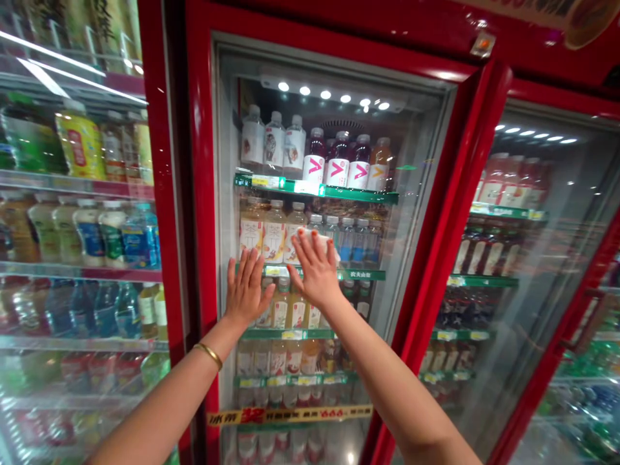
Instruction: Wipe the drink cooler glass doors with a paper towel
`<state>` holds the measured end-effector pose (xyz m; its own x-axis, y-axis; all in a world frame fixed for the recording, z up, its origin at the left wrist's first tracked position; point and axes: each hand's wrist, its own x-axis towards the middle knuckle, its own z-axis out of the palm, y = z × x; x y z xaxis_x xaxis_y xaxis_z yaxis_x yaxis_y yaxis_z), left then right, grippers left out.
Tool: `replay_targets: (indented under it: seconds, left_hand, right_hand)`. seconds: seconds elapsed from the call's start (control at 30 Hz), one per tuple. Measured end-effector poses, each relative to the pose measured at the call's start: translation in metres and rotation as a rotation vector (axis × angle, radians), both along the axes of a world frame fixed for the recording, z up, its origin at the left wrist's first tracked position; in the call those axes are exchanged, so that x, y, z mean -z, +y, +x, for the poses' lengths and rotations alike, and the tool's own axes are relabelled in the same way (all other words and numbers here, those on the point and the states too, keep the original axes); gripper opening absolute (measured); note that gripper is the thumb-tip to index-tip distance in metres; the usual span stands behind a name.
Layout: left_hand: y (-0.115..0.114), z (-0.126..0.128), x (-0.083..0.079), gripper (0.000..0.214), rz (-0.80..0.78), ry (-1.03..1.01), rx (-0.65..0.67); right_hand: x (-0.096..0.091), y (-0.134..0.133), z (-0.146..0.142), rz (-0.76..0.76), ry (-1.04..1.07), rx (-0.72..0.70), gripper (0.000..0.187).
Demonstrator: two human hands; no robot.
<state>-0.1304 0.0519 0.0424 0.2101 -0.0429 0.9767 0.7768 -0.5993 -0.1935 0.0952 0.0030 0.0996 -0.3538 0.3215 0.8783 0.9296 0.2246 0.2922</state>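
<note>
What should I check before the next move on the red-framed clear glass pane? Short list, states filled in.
1. White cloth or tissue under the bare right hand: ok, it shows beneath the spread fingers.
2. Bare left hand open, not holding anything: ok.
3. Hands apart: ok, a gap shows between them.
4. Both hands above the long yellow printed strip: ok.
5. Round gold-coloured bangle not touching the red-framed clear glass pane: cannot tell.
6. Pane free of smudges: cannot tell, reflections and blur interfere.

Bottles point(338, 165) behind glass door point(411, 135)
</note>
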Motion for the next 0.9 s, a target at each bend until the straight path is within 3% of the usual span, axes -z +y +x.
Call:
replay_targets:
  seconds: [0.1, 0.2, 0.3, 0.4, 0.47, 0.53, 0.6, 0.67, 0.77, 0.9]
  left_hand:
    - [0.000, -0.002, 0.004, 0.082, 0.010, 0.011, 0.006]
    - [0.000, -0.003, 0.006, 0.083, 0.008, 0.039, -0.011]
    - [0.000, -0.002, 0.008, 0.082, 0.027, 0.025, -0.029]
    - [0.002, -0.003, 0.013, 0.079, 0.061, -0.017, -0.041]
    - [0.004, -0.005, 0.016, 0.079, 0.085, -0.042, -0.041]
    - [0.006, -0.007, 0.019, 0.079, 0.103, -0.063, -0.038]
    - [0.008, -0.008, 0.022, 0.080, 0.113, -0.078, -0.038]
    - [0.010, -0.007, 0.024, 0.080, 0.114, -0.080, -0.042]
    - [0.011, -0.006, 0.026, 0.080, 0.104, -0.087, -0.054]
    - [0.009, -0.007, 0.025, 0.078, 0.076, -0.133, -0.069]
  right_hand:
    - [0.033, -0.009, -0.006, -0.027, -0.228, -0.113, 0.067]
    - [0.051, -0.016, 0.018, 0.046, -0.157, -0.071, 0.065]
    - [0.024, -0.009, 0.022, 0.108, 0.055, 0.007, 0.069]
    - [-0.007, 0.002, -0.012, 0.092, 0.135, 0.022, 0.069]
    - [-0.007, 0.002, -0.034, 0.047, 0.002, -0.039, 0.067]
    - [0.011, -0.004, -0.041, 0.025, -0.186, -0.115, 0.064]
    - [0.034, -0.012, -0.032, 0.039, -0.250, -0.132, 0.061]
    - [0.045, -0.015, -0.019, 0.075, -0.168, -0.091, 0.061]
    - [0.026, -0.003, -0.024, 0.100, -0.019, -0.043, 0.069]
    - [-0.011, 0.020, -0.079, -0.005, -0.004, -0.080, 0.071]
